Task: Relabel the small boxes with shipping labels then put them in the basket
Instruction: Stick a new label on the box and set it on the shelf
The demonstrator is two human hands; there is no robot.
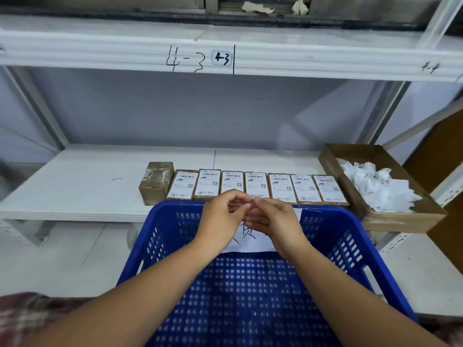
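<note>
Several small brown boxes with white shipping labels lie side by side in a row on the white shelf. A taller brown box without a label stands at the row's left end. The blue perforated basket sits in front of the shelf, with only a white sheet on its far wall. My left hand and my right hand meet above the basket's far rim. Their fingertips pinch a tiny pale scrap between them; what it is cannot be made out.
A shallow cardboard tray holding crumpled white paper scraps sits at the shelf's right end. An upper shelf marked 4-3 hangs overhead. Grey shelf posts stand at both sides. A brown panel stands at the far right.
</note>
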